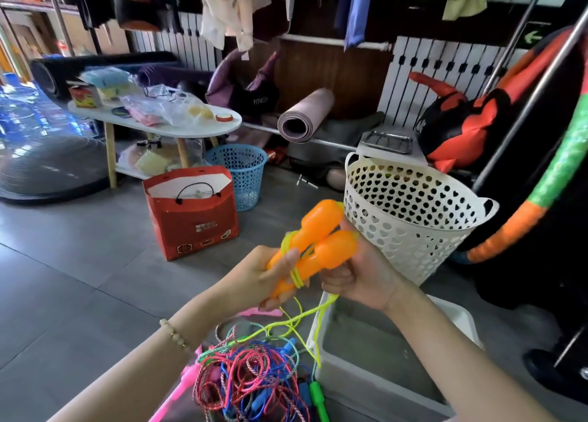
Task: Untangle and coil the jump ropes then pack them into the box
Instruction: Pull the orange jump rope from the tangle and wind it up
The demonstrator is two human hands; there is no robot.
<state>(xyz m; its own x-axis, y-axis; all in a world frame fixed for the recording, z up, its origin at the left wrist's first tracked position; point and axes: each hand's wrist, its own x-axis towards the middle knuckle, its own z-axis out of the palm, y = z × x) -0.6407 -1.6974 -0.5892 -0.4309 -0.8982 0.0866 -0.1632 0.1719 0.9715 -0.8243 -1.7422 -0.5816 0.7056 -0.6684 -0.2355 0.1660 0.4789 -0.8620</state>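
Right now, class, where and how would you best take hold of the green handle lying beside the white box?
Grip its middle shaft, coming from above. The green handle lies flat, close between the tangled ropes and the white box wall, so its sides look crowded and only its top is open.

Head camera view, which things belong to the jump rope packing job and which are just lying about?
Job: orange handles, held by left hand and right hand; yellow rope; tangled rope pile; white box.
Lying about: white basket, blue basket, red bag, rolled mat, table.
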